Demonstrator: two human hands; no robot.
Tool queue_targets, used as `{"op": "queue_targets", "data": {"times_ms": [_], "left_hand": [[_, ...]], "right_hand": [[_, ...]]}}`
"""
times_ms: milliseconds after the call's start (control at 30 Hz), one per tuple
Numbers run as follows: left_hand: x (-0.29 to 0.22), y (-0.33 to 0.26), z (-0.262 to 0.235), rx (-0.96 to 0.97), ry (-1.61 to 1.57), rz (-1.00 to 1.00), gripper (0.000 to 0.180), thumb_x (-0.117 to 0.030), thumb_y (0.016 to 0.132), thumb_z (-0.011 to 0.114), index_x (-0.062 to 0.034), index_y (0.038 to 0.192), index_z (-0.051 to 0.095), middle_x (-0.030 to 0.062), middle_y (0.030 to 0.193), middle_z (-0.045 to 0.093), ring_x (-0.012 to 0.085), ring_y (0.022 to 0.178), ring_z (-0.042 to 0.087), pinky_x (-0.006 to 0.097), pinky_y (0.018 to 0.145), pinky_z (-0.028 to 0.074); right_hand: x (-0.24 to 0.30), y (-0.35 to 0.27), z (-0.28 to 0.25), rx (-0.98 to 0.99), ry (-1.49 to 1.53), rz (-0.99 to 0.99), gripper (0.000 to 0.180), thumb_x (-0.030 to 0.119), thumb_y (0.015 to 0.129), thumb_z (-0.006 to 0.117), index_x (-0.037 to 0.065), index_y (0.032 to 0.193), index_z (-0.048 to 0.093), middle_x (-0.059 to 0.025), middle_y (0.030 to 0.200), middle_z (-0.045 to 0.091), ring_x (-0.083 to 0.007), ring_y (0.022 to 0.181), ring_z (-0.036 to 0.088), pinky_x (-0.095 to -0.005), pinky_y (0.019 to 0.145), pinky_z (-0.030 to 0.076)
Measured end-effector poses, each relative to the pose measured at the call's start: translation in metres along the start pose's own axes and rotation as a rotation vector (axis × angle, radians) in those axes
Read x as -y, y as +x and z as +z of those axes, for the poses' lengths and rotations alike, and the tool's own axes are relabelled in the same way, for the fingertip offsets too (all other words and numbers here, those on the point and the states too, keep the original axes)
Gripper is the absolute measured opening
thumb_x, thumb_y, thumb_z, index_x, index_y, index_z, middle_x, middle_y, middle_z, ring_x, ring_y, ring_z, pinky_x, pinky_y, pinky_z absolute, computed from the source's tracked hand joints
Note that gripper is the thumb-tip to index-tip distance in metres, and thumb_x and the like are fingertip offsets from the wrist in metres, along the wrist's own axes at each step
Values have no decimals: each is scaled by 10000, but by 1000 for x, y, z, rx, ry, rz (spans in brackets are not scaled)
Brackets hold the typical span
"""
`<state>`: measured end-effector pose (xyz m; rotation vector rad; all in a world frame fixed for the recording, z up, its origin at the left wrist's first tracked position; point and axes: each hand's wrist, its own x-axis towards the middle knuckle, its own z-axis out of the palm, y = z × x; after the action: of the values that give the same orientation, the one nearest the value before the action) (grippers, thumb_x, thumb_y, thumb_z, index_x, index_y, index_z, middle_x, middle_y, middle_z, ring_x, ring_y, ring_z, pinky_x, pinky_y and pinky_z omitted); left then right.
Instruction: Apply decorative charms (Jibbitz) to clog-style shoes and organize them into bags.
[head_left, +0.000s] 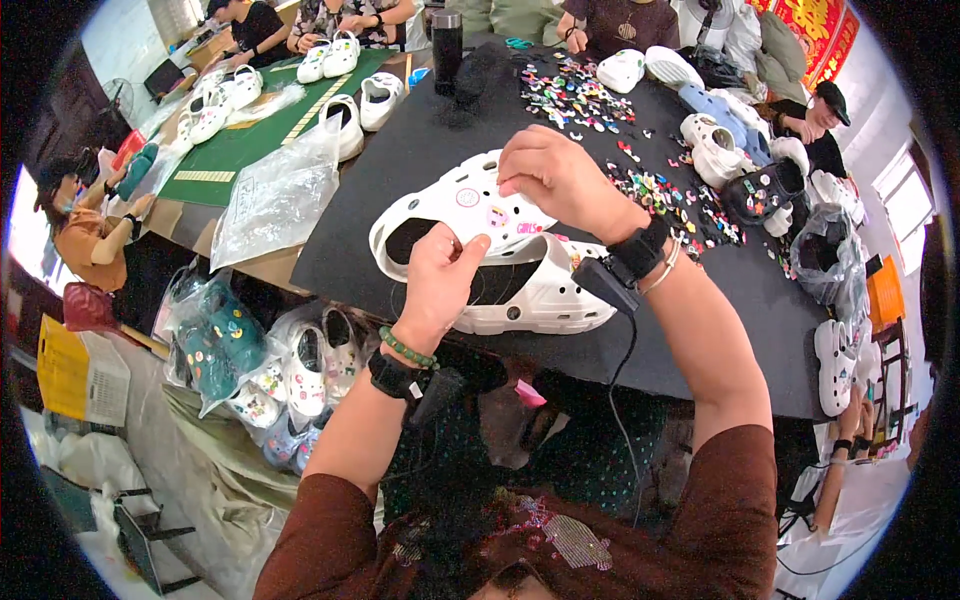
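Observation:
A white clog (432, 203) with several charms on its upper lies tilted on the dark table in front of me. My left hand (440, 272) grips its opening, fingers inside and thumb along the edge. Over the toe part, my right hand (565, 180) is closed in a pinch at the clog's holes; whatever its fingertips hold is hidden. A second white clog (545, 305), also bearing charms, lies nearer to me, partly under my hands.
Small colourful charms (565, 95) lie scattered across the dark table (350, 255). More clogs (715, 145) are piled at the right. At the left are a clear plastic bag (280, 205) and a green mat (235, 165) with clogs. Other people work around the tables. A cable (628, 400) hangs from my right wrist.

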<state>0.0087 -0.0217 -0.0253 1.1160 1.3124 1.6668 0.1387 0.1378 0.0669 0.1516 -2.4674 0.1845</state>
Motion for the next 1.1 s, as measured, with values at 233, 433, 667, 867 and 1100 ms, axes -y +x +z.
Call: {"op": "queue_targets", "data": {"times_ms": [233,433,667,867,1100], "left_hand": [[6,0,-3,-82,78,115,143,-67,926,633,44,1016,638,-7,798,638,43,679,503,235,615,423],[-5,1,-1,-13,96,28,247,-4,952,573,58,1191,588,89,1151,674,129,1024,623,287,923,482],[4,3,0,-18,142,59,229,-34,954,591,58,1164,600,94,1111,689,123,973,636,277,877,492],[-2,1,-2,-115,334,20,217,-149,920,671,57,983,639,97,892,669,138,762,591,305,706,474],[-4,-9,1,-110,955,437,291,-238,825,724,22,943,674,193,964,649,376,995,564,457,883,441]], "right_hand": [[3,4,6,43,161,470,58,49,829,714,5,831,676,-67,799,680,-160,748,623,-300,673,502],[0,3,7,21,248,637,82,49,881,644,-24,849,663,-64,776,704,-86,694,599,-256,625,485],[-14,9,-5,-160,699,966,159,173,989,587,40,903,596,-39,819,676,-72,670,601,-225,576,459],[-17,-22,-22,-201,469,954,152,129,945,633,-8,884,616,-72,745,663,-122,575,638,-259,530,503],[-63,-128,-48,-248,-26,1020,205,110,854,684,-23,995,618,-151,899,687,-231,761,704,-350,683,551]]}}
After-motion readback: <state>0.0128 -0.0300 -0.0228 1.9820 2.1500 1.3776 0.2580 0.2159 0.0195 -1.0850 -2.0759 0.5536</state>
